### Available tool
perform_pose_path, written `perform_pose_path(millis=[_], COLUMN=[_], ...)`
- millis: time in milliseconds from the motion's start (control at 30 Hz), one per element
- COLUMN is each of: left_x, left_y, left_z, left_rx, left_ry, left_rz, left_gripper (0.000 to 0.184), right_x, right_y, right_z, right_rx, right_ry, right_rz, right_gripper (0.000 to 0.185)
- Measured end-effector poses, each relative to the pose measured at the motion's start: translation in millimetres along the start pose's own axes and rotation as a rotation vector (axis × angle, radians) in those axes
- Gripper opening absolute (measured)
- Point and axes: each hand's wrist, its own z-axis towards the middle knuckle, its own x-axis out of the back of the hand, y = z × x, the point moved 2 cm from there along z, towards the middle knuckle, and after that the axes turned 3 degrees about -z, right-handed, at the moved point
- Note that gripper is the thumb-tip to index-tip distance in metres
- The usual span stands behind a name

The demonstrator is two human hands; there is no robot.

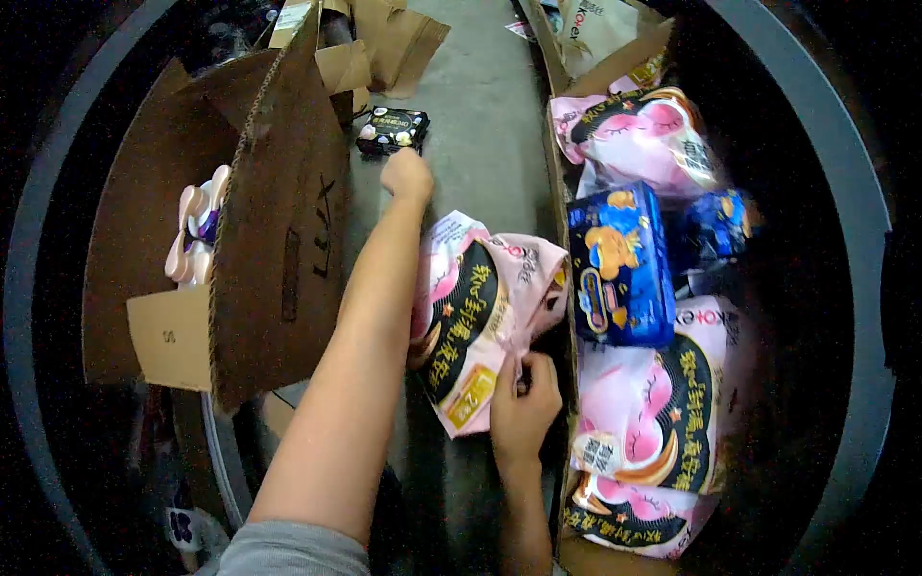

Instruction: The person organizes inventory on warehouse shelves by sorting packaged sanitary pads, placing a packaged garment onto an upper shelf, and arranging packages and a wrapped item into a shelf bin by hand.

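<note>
My right hand (526, 408) has its thumb and fingers drawn narrow on the gathered edge of a soft, glossy pink plastic bag with a black printed panel (471, 331), which lies above the grey surface (480, 115) between the brown cardboard carton (279, 230) and the open box (562, 370) on my right. I judge the bag light and squashy, full of padded packs that give under pressure; the film looks slippery, so a bunched fold like this one should grip better than a flat face, though a hard pull could stretch or tear it. My left hand (408, 176) is at the near edge of a small black packet with pale printing (392, 132), fingers curled in; I can't tell whether they are closed on it or only beside it. That packet looks compact, light and a little firmer, so I'd take it across its two sides, thumb opposite fingers, without squeezing its wrapper hard.
</note>
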Motion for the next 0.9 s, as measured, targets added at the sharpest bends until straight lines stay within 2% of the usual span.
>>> perform_pose_path(millis=[33,67,133,167,200,267,300,367,533,600,733,800,867,900], left_x=[-15.2,-27.9,-60.4,-73.1,-83.7,-93.6,-96.6,-96.8,-100.6,-95.2,-67.8,-49.9,-16.8,4.4], left_y=[-9.2,-14.8,-32.1,-35.9,-41.3,-39.9,-39.4,-36.0,-30.4,-29.3,-27.8,-14.2,6.5,20.0], left_z=[8.5,16.9,32.9,41.1,48.8,50.9,53.2,53.9,61.0,59.6,49.1,47.7,41.3,32.3], left_rx=[0.119,0.124,0.683,0.707,0.711,0.910,0.914,0.746,0.779,0.972,0.902,0.678,0.389,0.361], left_ry=[0.099,0.092,-0.153,-0.222,-0.223,-0.414,-0.416,-0.412,-0.221,0.033,0.057,0.154,0.251,0.317], left_rz=[-0.126,-0.122,-1.156,-1.285,-1.276,-1.594,-1.593,-1.779,-1.621,-1.752,-1.589,-1.616,-1.407,-1.369], left_gripper=[0.019,0.019,0.017,0.020,0.020,0.020,0.020,0.016,0.011,0.010,0.009,0.010,0.016,0.016], right_x=[0.2,-0.5,-2.2,-1.5,-1.5,-1.1,-1.7,-0.4,-1.6,-1.3,-2.0,-2.0,-3.6,-4.0], right_y=[0.7,2.1,4.5,5.0,2.6,-3.4,-1.3,-3.0,-2.1,-3.0,-2.5,-0.7,0.6,1.2], right_z=[0.6,0.2,-1.2,-0.9,0.6,3.6,2.2,3.4,4.4,5.1,3.5,4.5,4.8,4.4], right_rx=[-0.055,-0.115,-0.158,-0.155,-0.152,-0.214,-0.213,-0.181,-0.174,-0.186,-0.171,-0.174,-0.141,-0.144], right_ry=[-0.028,-0.057,-0.058,-0.063,-0.068,-0.096,-0.088,-0.095,-0.097,-0.098,-0.099,-0.095,-0.104,-0.098], right_rz=[0.021,0.041,0.037,0.029,0.021,0.015,0.019,-0.003,-0.015,-0.010,-0.007,-0.008,-0.015,0.012], right_gripper=[0.008,0.007,0.007,0.006,0.006,0.006,0.006,0.007,0.008,0.008,0.008,0.008,0.008,0.009])
